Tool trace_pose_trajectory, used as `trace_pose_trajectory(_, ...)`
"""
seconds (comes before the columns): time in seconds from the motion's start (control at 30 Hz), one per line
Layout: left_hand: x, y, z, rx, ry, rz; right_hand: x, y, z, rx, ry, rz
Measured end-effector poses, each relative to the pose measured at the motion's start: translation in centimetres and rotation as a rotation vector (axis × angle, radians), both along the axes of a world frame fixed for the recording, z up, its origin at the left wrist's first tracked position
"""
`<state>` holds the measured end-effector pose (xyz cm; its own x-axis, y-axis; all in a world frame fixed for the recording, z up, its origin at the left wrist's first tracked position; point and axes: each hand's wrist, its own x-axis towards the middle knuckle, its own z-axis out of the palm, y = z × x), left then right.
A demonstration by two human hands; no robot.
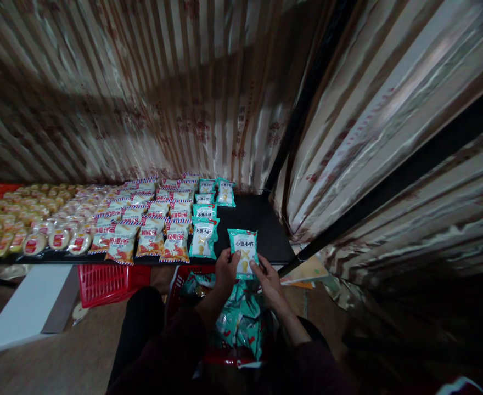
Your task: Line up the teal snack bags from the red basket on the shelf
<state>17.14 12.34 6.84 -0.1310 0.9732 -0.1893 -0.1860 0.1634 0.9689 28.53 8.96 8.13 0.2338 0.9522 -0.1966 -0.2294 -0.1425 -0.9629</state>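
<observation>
Between my two hands is a teal and white snack bag (245, 249), its printed front facing me, over the front edge of the black shelf (245, 214). My left hand (227, 270) grips its lower left side, and my right hand (268, 280) has the lower right corner. Just left of it on the shelf stands a column of matching teal bags (203, 238), and one more teal bag (225, 193) lies at the back. Below my hands, a red basket (174, 285) holds several more teal bags (239, 318), partly covered by my forearms.
Red, white and blue striped snack bags (151, 236) fill the shelf's middle, with round wrapped cakes (60, 236) farther left. Under the shelf are another red basket (110, 282) and a white box (27, 307). Black frame posts (348, 225) and striped sheeting (208, 109) enclose the shelf.
</observation>
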Motion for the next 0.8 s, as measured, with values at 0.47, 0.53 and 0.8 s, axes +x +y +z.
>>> trace_pose_trajectory(0.47,0.9,2.1,2.7,0.098,0.591,0.059,0.1,6.0,-0.4,0.022,-0.077,-0.028)
trace_pose_trajectory(0.53,1.3,2.4,2.7,0.131,0.645,0.065,0.1,6.9,-0.4,0.037,-0.103,-0.023)
trace_pose_trajectory(0.8,2.3,3.9,2.3,0.198,0.772,0.08,0.4,10.0,-1.1,0.076,-0.172,0.003)
